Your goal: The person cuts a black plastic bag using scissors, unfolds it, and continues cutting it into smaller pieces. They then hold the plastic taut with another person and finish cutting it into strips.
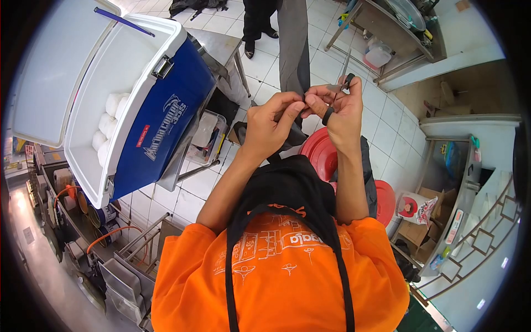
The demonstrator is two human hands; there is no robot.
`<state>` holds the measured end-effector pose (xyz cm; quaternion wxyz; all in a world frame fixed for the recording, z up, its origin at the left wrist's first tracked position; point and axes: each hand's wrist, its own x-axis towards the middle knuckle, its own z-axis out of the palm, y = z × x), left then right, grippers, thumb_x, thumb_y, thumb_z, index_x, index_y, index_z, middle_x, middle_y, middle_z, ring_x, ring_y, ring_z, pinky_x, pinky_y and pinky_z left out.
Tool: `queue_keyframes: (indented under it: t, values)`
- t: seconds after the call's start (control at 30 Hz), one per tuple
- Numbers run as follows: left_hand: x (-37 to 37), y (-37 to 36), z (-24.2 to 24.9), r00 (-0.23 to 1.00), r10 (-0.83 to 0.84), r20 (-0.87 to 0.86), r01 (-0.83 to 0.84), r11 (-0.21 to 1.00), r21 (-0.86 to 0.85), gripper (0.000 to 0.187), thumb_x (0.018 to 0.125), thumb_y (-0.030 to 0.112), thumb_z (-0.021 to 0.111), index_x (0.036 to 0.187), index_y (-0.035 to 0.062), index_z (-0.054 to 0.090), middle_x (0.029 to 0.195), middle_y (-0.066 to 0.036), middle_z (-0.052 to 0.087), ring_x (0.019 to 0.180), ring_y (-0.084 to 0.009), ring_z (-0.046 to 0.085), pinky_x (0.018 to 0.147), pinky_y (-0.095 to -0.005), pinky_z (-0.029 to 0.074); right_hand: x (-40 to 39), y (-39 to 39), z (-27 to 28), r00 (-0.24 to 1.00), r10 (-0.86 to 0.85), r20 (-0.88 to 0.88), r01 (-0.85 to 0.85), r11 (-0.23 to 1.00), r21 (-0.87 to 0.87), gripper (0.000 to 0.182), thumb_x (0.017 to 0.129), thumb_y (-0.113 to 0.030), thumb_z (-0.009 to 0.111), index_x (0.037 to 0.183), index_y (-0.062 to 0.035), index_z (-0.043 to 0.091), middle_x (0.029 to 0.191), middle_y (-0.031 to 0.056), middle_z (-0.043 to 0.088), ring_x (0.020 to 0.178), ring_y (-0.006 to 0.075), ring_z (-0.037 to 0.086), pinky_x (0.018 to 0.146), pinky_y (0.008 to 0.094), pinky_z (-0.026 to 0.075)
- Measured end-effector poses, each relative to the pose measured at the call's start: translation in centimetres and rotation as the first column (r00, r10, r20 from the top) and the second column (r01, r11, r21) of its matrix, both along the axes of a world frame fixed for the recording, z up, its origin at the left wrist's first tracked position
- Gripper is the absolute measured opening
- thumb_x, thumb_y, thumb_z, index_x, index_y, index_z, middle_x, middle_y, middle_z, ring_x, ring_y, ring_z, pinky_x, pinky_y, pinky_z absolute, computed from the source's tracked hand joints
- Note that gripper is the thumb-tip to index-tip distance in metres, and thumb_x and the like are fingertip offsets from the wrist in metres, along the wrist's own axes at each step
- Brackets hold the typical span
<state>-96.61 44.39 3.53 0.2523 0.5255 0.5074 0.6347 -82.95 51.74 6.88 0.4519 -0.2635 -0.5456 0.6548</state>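
Scissors with black finger loops (pixel 327 115) hang on the fingers of my right hand (pixel 347 113), their metal blades (pixel 345 62) pointing up and away from me. My left hand (pixel 271 124) is closed in a pinch. Its thumb and index fingertips meet the right fingertips around a small dark bit; I cannot tell what it is. A long dark grey strip of sheet material (pixel 294 47) runs from the top of the view to the fingertips. More dark grey material (pixel 290 138) shows below my hands, partly hidden by them and my black apron (pixel 287 185).
A blue cooler box (pixel 166 119), lid up, holds several white bundles (pixel 110 119) on a metal table at left. Red round lids (pixel 319 152) are beyond my right forearm. A person in black trousers (pixel 255 19) stands ahead. Shelves (pixel 470 177) line the right side.
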Motion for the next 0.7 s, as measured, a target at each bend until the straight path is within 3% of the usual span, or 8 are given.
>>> queue_keyframes:
  t: [0.17,0.37,0.47,0.53,0.57,0.6,0.67,0.7]
  values:
    - [0.2,0.2,0.4,1.0,-0.012,-0.02,0.012,1.0,-0.004,0.014,0.093,0.008,0.065,0.1,-0.0041,0.063,0.081,-0.012,0.073,0.072,-0.0117,0.07,0.061,-0.0238,0.054,-0.2,-0.3,-0.2,0.999,-0.038,0.016,0.037,0.998,0.055,0.049,0.085,0.007,0.068,0.105,-0.0092,0.026,0.095,0.0193,0.066,0.087,0.0221,0.067,0.063,0.0301,0.06]
    - [0.4,0.7,-0.7,0.996,0.043,-0.081,-0.037,0.997,0.071,0.014,0.092,0.007,0.065,0.099,-0.0042,0.063,0.081,-0.014,0.073,0.072,-0.0168,0.073,0.061,-0.0265,0.056,-0.2,-0.2,-0.3,0.997,-0.071,0.026,0.071,0.997,-0.003,0.049,0.085,0.008,0.068,0.107,-0.0072,0.027,0.094,0.0192,0.065,0.083,0.02,0.067,0.062,0.0296,0.059]
    - [0.7,0.7,-0.6,0.995,0.074,-0.074,-0.069,0.995,0.065,0.012,0.091,0.007,0.065,0.097,-0.0036,0.062,0.08,-0.014,0.073,0.07,-0.0176,0.073,0.059,-0.0262,0.056,0.2,-0.6,-0.1,0.995,-0.092,0.024,0.094,0.992,-0.086,0.047,0.084,0.002,0.071,0.106,-0.0064,0.03,0.091,0.0142,0.063,0.083,0.0185,0.066,0.059,0.0272,0.057]
    - [0.8,0.7,-0.7,0.994,0.082,-0.067,-0.081,0.997,0.018,0.01,0.091,0.006,0.065,0.095,-0.0026,0.061,0.078,-0.013,0.072,0.069,-0.017,0.073,0.059,-0.0258,0.056,1.7,-1.4,0.7,0.981,-0.11,0.159,0.125,0.988,-0.087,0.045,0.081,-0.003,0.076,0.103,-0.0053,0.037,0.086,0.0066,0.059,0.075,0.0141,0.063,0.056,0.0252,0.052]
    - [0.8,0.7,-0.7,0.995,0.087,-0.056,-0.086,0.996,0.021,0.01,0.091,0.006,0.065,0.095,-0.0026,0.061,0.078,-0.013,0.072,0.069,-0.017,0.073,0.059,-0.0258,0.056,3.1,-1.8,0.7,0.928,-0.068,0.365,0.03,0.993,0.11,0.036,0.086,-0.02,0.075,0.098,-0.005,0.045,0.079,0.0008,0.052,0.07,0.0096,0.057,0.053,0.0245,0.045]
    - [0.7,0.7,-0.8,0.995,0.075,-0.06,-0.075,0.997,0.008,0.011,0.091,0.004,0.064,0.096,-0.0046,0.061,0.079,-0.014,0.073,0.073,-0.0138,0.071,0.061,-0.0243,0.055,4.5,-2.3,1.3,0.924,-0.063,0.377,0.023,0.993,0.112,0.036,0.086,-0.02,0.075,0.098,-0.005,0.045,0.079,0.0008,0.052,0.07,0.0096,0.057,0.053,0.0245,0.045]
    - [0.8,0.5,-0.9,0.997,0.068,-0.048,-0.069,0.998,-0.012,0.011,0.092,0.002,0.064,0.098,-0.0066,0.061,0.081,-0.014,0.073,0.076,-0.0106,0.07,0.063,-0.0228,0.055,6.6,-3.4,2.6,0.742,0.44,0.506,-0.359,0.898,-0.255,0.039,0.092,-0.041,0.066,0.093,-0.0053,0.052,0.074,-0.0002,0.049,0.069,0.0081,0.052,0.055,0.0234,0.042]
    - [0.7,0.5,-0.9,0.995,0.066,-0.068,-0.066,0.998,0.004,0.011,0.091,0.002,0.064,0.098,-0.0063,0.061,0.079,-0.013,0.073,0.074,-0.0099,0.07,0.062,-0.0223,0.054,6.9,-4.0,2.8,0.734,0.444,0.513,-0.357,0.896,-0.264,0.039,0.092,-0.041,0.066,0.093,-0.0053,0.052,0.074,-0.0002,0.049,0.069,0.0081,0.052,0.055,0.0234,0.042]
